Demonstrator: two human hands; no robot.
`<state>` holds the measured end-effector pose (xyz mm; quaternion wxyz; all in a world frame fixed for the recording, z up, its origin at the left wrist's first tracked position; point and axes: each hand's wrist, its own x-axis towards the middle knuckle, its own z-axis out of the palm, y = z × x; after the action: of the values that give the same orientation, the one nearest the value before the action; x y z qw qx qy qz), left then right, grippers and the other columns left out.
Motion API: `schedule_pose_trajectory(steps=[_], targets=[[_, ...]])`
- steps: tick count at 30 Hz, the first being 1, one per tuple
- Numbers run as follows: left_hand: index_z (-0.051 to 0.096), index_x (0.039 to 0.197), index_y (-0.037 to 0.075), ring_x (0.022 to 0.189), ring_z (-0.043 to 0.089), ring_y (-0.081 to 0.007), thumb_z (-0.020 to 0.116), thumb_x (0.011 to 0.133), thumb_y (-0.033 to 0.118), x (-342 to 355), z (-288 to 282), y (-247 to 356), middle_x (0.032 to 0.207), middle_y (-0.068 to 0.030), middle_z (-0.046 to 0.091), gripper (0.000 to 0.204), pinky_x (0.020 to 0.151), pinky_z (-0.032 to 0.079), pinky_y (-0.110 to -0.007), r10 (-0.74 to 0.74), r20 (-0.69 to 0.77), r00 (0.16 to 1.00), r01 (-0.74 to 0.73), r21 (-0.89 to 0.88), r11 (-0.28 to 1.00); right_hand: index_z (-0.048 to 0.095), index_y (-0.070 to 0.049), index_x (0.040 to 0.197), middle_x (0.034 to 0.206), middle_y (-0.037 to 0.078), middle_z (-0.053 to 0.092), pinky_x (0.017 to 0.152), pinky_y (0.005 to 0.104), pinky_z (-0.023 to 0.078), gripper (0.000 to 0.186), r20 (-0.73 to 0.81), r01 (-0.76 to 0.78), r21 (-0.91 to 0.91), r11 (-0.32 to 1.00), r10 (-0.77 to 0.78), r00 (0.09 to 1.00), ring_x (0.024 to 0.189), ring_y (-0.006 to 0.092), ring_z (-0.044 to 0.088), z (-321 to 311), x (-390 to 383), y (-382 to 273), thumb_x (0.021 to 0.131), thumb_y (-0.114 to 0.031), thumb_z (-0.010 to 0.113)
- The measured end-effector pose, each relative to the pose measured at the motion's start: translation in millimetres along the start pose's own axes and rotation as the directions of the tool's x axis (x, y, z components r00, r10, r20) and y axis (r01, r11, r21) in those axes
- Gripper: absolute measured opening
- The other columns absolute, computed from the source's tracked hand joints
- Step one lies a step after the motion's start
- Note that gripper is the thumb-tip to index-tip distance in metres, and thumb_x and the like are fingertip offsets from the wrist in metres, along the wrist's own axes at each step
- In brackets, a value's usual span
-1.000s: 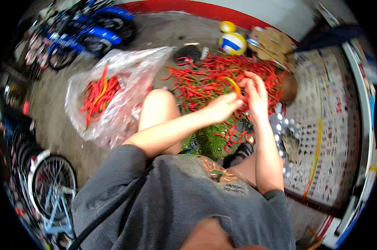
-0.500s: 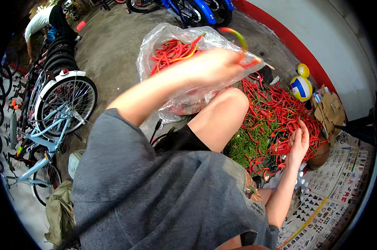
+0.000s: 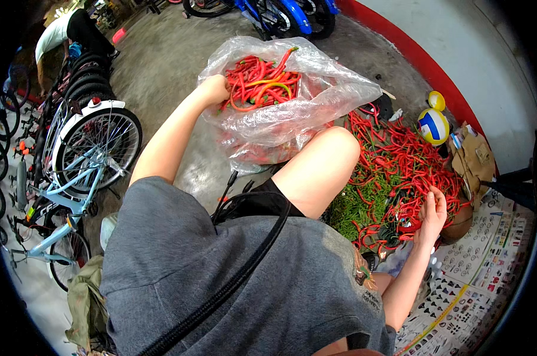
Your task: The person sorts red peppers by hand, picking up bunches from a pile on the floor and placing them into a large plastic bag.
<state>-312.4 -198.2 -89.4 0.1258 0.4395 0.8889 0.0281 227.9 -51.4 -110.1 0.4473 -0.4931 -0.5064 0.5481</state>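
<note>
A clear plastic bag (image 3: 334, 89) stands in front of me. Inside it lies a heap of red chili peppers (image 3: 259, 77), with a curved yellow-green one on top. My left hand (image 3: 213, 91) is closed at the bag's left rim, its fingertips hidden against the plastic and peppers. At right, my right hand (image 3: 433, 216) hovers over a spread pile of thin red chilies (image 3: 411, 151). Its fingers are loosely stretched upward, and I make out nothing between them. Green stems or small green chilies (image 3: 354, 210) lie beside my knee.
A blue ball with white and yellow (image 3: 433, 127) and torn cardboard (image 3: 473, 155) lie beyond the pile. A light-blue bicycle (image 3: 81, 190) and a row of tyres (image 3: 90, 77) stand at left. Blue wheeled vehicles (image 3: 280, 15) are at the back. A person in white (image 3: 53, 38) bends over far left.
My left hand has swung left from above the bag's right side to its left rim. The yellow-green chili it carried now seems to lie on the heap. My right hand has barely moved.
</note>
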Motion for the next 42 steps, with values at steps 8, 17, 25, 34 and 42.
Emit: schedule_pose_trajectory(steps=[8, 17, 25, 34, 42], targets=[[0.066, 0.084, 0.000, 0.084, 0.063, -0.0351, 0.060, 0.069, 0.021, -45, -95, 47, 0.088, -0.0202, 0.064, 0.026, 0.074, 0.051, -0.042, -0.062, -0.263, 0.963, 0.144, 0.305, 0.941, 0.056, -0.005, 0.103, 0.058, -0.009, 0.037, 0.040, 0.0192, 0.017, 0.015, 0.004, -0.014, -0.014, 1.000, 0.014, 1.000, 0.044, -0.0005, 0.023, -2, 0, -5, 0.091, -0.014, 0.052], [0.060, 0.087, 0.004, 0.079, 0.062, -0.0310, 0.053, 0.083, 0.014, -64, -108, 121, 0.089, -0.0138, 0.062, 0.012, 0.068, 0.051, -0.038, 0.302, -0.852, 0.428, -0.185, 0.244, 0.952, 0.057, -0.005, 0.103, 0.060, -0.010, 0.037, 0.041, 0.0191, 0.017, 0.016, 0.051, 0.028, -0.123, 0.992, -0.021, 0.998, 0.046, -0.0010, 0.025, 2, 2, 0, 0.088, -0.013, 0.056], [0.059, 0.093, 0.004, 0.082, 0.055, -0.0331, 0.057, 0.076, 0.007, -95, 44, 292, 0.084, -0.0146, 0.057, 0.017, 0.073, 0.045, -0.040, 0.871, -0.405, 0.277, -0.906, -0.411, 0.097, 0.051, -0.006, 0.124, 0.063, -0.008, 0.034, 0.049, 0.0184, 0.026, 0.048, 0.252, 0.414, -0.327, 0.849, -0.344, 0.905, 0.056, 0.0035, 0.031, 33, -22, -21, 0.078, -0.006, 0.065], [0.052, 0.090, -0.001, 0.079, 0.060, -0.0359, 0.061, 0.077, 0.008, -96, 65, 333, 0.080, -0.0193, 0.060, 0.018, 0.067, 0.047, -0.042, 0.768, -0.345, 0.540, -0.740, -0.629, 0.238, 0.060, 0.001, 0.084, 0.062, 0.000, 0.052, 0.050, 0.0221, 0.037, 0.010, 0.047, 0.336, -0.529, 0.779, -0.368, 0.929, 0.055, 0.0061, 0.044, 0, -21, -39, 0.083, -0.009, 0.061], [0.051, 0.083, 0.001, 0.076, 0.058, -0.0392, 0.058, 0.081, 0.019, -103, 63, 336, 0.077, -0.0197, 0.058, 0.020, 0.063, 0.047, -0.047, 0.749, -0.434, 0.501, -0.843, -0.441, 0.309, 0.061, -0.002, 0.084, 0.071, 0.011, 0.060, 0.057, 0.0302, 0.045, 0.011, 0.129, 0.418, -0.622, 0.662, -0.440, 0.889, 0.062, 0.0203, 0.059, 4, -21, -37, 0.080, -0.011, 0.064]])
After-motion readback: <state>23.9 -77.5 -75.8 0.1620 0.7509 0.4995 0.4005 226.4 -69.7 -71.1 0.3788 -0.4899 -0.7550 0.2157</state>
